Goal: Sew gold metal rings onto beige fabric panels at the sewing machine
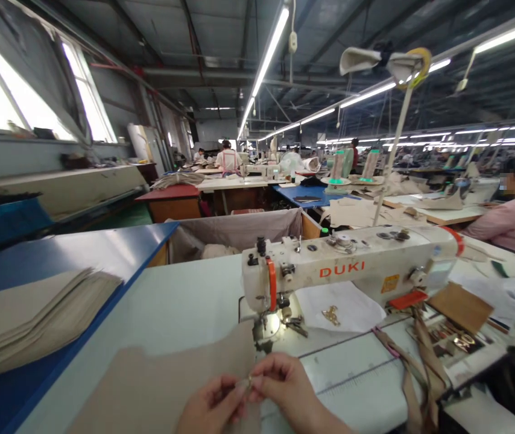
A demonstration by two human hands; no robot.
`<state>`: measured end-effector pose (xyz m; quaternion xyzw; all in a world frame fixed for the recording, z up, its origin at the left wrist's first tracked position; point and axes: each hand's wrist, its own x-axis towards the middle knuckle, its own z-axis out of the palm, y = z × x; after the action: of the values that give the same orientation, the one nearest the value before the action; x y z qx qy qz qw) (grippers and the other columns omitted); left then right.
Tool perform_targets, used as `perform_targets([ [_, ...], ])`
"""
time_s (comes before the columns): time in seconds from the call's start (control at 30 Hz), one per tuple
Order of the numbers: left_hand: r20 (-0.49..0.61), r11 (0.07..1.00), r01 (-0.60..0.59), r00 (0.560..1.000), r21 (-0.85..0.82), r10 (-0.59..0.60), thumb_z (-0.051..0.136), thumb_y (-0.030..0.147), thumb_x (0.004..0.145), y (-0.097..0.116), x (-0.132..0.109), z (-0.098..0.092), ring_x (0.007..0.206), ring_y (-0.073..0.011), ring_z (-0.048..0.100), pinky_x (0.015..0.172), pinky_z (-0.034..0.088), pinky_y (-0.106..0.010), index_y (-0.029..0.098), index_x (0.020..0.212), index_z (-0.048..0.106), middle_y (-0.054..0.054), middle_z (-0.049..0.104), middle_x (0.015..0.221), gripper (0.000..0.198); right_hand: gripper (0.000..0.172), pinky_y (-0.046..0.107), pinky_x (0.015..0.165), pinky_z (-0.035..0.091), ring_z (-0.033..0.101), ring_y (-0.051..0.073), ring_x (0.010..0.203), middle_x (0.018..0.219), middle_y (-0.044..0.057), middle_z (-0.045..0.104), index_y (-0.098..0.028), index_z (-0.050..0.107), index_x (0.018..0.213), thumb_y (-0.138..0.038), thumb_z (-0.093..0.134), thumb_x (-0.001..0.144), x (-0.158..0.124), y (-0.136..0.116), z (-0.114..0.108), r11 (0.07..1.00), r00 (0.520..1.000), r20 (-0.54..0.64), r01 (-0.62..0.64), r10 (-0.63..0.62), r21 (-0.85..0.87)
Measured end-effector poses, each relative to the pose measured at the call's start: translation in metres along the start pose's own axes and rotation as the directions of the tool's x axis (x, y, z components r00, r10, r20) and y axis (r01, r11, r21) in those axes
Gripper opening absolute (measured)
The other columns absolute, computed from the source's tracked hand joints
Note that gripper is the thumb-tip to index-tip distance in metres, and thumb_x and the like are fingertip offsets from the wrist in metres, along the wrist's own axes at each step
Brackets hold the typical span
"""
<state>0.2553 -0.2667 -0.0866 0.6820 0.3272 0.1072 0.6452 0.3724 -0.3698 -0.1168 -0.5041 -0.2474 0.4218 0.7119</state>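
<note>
Gold-coloured small piece (250,381) pinched by left hand (214,405) and right hand (282,384) over beige cloth (167,377); light, steady grip advised.

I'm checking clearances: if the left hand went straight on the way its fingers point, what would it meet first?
Probably the right hand, which faces the left hand across a small piece; whether the hands already touch is unclear.
</note>
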Motion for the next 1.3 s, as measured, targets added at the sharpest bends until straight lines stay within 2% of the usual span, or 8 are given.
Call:
perform_targets([
  [0.13,-0.037,0.995,0.024,0.999,-0.095,-0.028,0.071,0.053,0.054,0.013,-0.01,0.006,0.054,-0.0158,0.056,0.056,0.045,-0.025,0.019,0.064,0.065,0.0,0.064,0.053,0.036,0.042,0.025,0.061,0.049,0.063,0.015,0.062,0.063,0.001,0.066,-0.016,0.067,0.072,-0.051,0.081,0.054,-0.011,-0.01,-0.002,1.0,0.999,-0.039,-0.021,0.02,-0.021],
  [0.3,-0.022,0.985,0.047,0.998,-0.168,-0.051,0.071,0.05,0.056,0.01,-0.016,0.004,0.057,-0.0159,0.059,0.057,0.047,-0.025,0.017,0.067,0.066,-0.002,0.068,0.061,0.035,0.036,0.024,0.061,0.047,0.061,0.013,0.06,0.064,0.001,0.068,-0.016,0.068,0.071,-0.045,0.082,0.055,-0.017,-0.01,0.001,0.999,0.997,-0.069,-0.03,0.029,-0.017],
  [0.63,-0.15,0.993,-0.098,0.983,0.071,0.108,0.065,0.043,0.065,0.012,-0.036,-0.001,0.073,-0.0209,0.063,0.07,0.049,-0.026,0.022,0.073,0.073,-0.002,0.071,0.07,0.024,0.023,0.024,0.059,0.043,0.056,0.014,0.062,0.066,0.001,0.066,-0.018,0.071,0.069,-0.04,0.075,0.068,-0.029,-0.02,0.01,0.956,0.981,-0.09,0.144,-0.171,-0.255],
  [0.83,-0.037,0.988,0.002,0.999,-0.155,-0.008,0.071,0.035,0.059,0.013,-0.034,-0.007,0.072,-0.0193,0.063,0.069,0.049,-0.026,0.02,0.074,0.072,-0.002,0.071,0.072,0.021,0.027,0.022,0.057,0.044,0.059,0.012,0.057,0.06,0.0,0.067,-0.017,0.069,0.067,-0.04,0.081,0.06,-0.03,-0.025,0.013,1.0,1.0,-0.015,0.007,-0.008,-0.03],
  [0.93,0.004,0.918,0.141,0.989,-0.37,-0.151,0.074,0.031,0.059,0.012,-0.033,0.0,0.073,-0.017,0.063,0.066,0.048,-0.025,0.018,0.084,0.069,-0.003,0.07,0.079,0.028,0.029,0.023,0.057,0.047,0.06,0.012,0.055,0.058,0.0,0.066,-0.017,0.067,0.065,-0.041,0.082,0.058,-0.03,-0.029,0.017,0.999,0.999,0.003,-0.039,0.039,0.028],
  [1.03,0.1,0.845,0.217,0.976,-0.488,-0.192,0.079,0.027,0.057,0.013,-0.033,0.009,0.07,-0.0137,0.061,0.064,0.047,-0.022,0.016,0.081,0.066,-0.001,0.067,0.073,0.029,0.032,0.026,0.058,0.049,0.062,0.014,0.056,0.059,0.0,0.066,-0.016,0.066,0.066,-0.044,0.081,0.057,-0.03,-0.032,0.019,0.998,0.999,0.021,-0.05,0.05,0.03],
  [1.17,0.134,0.834,0.221,0.975,-0.506,-0.177,0.08,0.028,0.058,0.016,-0.034,0.011,0.07,-0.0124,0.059,0.063,0.045,-0.021,0.016,0.076,0.064,0.0,0.064,0.074,0.028,0.033,0.026,0.058,0.049,0.063,0.015,0.058,0.06,0.0,0.066,-0.016,0.065,0.066,-0.044,0.081,0.057,-0.029,-0.03,0.018,0.998,0.998,0.012,-0.069,0.069,-0.001],
  [1.3,0.146,0.924,0.157,0.983,-0.35,-0.111,0.075,0.034,0.061,0.018,-0.03,0.006,0.066,-0.0117,0.056,0.062,0.042,-0.021,0.015,0.069,0.062,0.001,0.062,0.067,0.024,0.032,0.024,0.056,0.047,0.061,0.014,0.056,0.059,0.0,0.065,-0.016,0.063,0.065,-0.042,0.08,0.059,-0.029,-0.027,0.018,0.998,0.998,0.021,-0.063,0.063,0.007],
])
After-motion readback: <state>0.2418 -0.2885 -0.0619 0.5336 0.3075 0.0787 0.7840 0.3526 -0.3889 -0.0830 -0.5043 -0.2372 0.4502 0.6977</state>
